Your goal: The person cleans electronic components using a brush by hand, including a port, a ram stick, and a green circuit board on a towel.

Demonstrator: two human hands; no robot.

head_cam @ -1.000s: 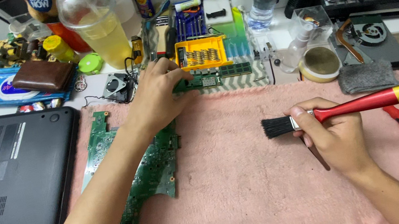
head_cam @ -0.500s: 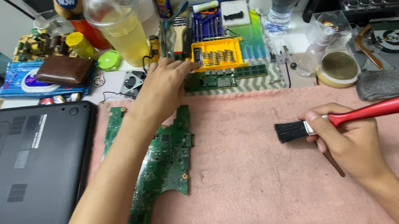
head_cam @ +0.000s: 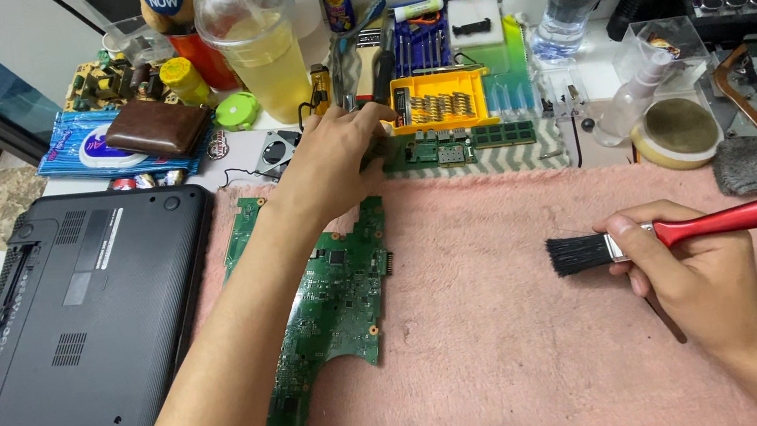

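Evidently light, stiff and fragile, the small green circuit module (head_cam: 434,149) at the pink mat's (head_cam: 517,323) far edge suits edge pinching; left hand (head_cam: 330,165) fingers touch it, grip unclear, right hand (head_cam: 696,269) clenches the red-handled brush (head_cam: 704,225).

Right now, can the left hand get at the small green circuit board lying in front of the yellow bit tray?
Probably yes. The left hand is already at the small green circuit board, fingertips at its left end. Nothing lies between them; the yellow bit tray sits just behind, and the large green motherboard lies under the forearm.
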